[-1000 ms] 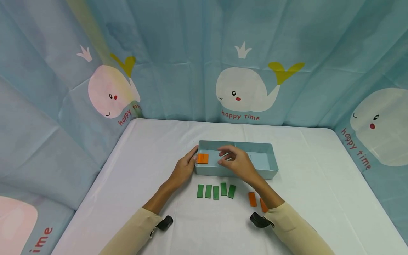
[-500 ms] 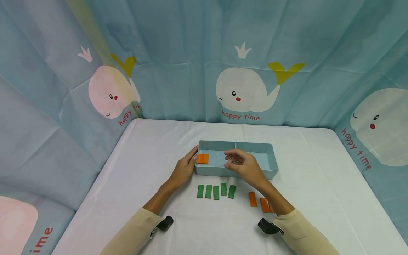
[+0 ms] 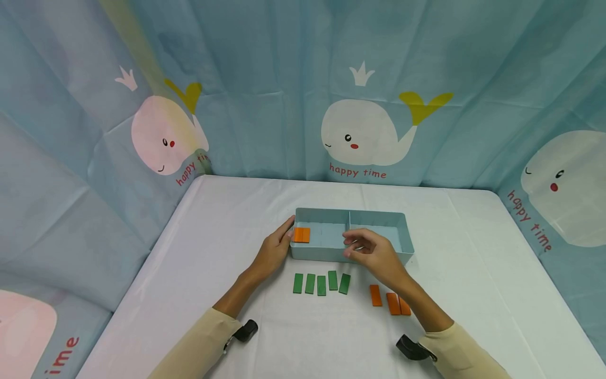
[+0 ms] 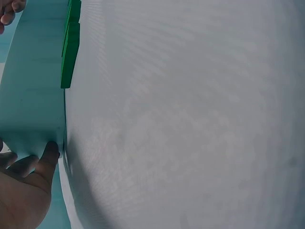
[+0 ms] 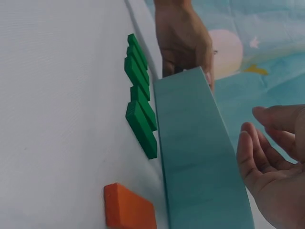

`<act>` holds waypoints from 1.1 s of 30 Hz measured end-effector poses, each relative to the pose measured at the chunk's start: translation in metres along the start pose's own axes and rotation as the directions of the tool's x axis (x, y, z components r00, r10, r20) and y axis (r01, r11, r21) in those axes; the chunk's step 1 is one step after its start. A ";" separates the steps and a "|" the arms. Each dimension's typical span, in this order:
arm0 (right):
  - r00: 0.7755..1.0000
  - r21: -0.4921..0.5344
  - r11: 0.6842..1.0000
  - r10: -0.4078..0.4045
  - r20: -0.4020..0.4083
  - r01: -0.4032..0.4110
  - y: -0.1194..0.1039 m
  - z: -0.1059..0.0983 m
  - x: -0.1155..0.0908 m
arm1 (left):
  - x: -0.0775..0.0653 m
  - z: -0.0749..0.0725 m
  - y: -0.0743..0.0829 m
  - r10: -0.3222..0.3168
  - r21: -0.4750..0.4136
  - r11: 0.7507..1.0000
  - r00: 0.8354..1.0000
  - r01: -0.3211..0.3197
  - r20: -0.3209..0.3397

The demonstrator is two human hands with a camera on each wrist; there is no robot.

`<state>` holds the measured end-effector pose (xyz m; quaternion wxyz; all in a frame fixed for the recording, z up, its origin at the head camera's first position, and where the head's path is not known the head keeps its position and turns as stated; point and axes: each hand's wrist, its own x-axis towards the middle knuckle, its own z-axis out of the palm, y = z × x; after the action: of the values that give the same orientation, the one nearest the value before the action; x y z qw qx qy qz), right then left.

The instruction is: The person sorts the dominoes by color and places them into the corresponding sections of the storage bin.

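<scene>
A light blue-green divided box (image 3: pixel 322 256) stands on the table. My left hand (image 3: pixel 273 251) holds its left end, the thumb at the front corner in the left wrist view. My right hand (image 3: pixel 376 258) hovers over the front rim near the divider (image 3: pixel 349 218). In the right wrist view its fingers are loosely bent, with a gap to the thumb and nothing between them. Orange blocks (image 3: pixel 301 235) lie side by side at the left end of the left compartment. Several green blocks (image 3: pixel 321 286) lie in a row before the box.
Three orange blocks lie right of the green row: one single orange block (image 3: pixel 375 295) and a pair (image 3: pixel 393 303) beside my right forearm. A white cloth (image 3: pixel 236 210) covers the table. A blue curtain (image 3: pixel 265 137) with whale prints surrounds it behind and at the sides.
My right hand has drawn back to the right, from above the left compartment to near the divider. More of the orange pair by the forearm shows. The left hand and box stay put.
</scene>
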<state>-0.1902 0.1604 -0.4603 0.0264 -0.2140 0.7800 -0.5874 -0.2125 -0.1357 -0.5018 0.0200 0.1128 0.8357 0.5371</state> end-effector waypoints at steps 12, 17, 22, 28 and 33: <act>0.999 -0.035 0.999 0.031 0.014 -0.031 0.011 -0.011 -0.020 | 0.000 0.000 0.000 0.011 -0.001 1.000 1.000 -0.011 -0.005; 0.999 -0.055 0.997 0.051 0.015 -0.050 0.012 -0.019 -0.029 | 0.000 0.000 -0.001 0.008 0.003 1.000 1.000 -0.008 -0.004; 0.998 -0.060 0.997 0.051 0.023 -0.050 0.015 -0.026 -0.036 | 0.000 -0.001 0.000 0.014 0.010 1.000 1.000 -0.013 -0.006; 0.998 -0.074 0.996 0.052 0.030 -0.050 0.019 -0.034 -0.044 | 0.001 0.000 -0.002 0.020 0.002 1.000 1.000 -0.020 -0.007; 0.996 -0.082 0.993 0.083 0.043 -0.080 0.020 -0.041 -0.053 | 0.001 0.000 -0.003 0.020 0.002 1.000 1.000 -0.020 -0.014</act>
<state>-0.1606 0.2210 -0.4775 0.0596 -0.1963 0.8103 -0.5490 -0.2136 -0.1365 -0.5051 0.0086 0.1170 0.8351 0.5374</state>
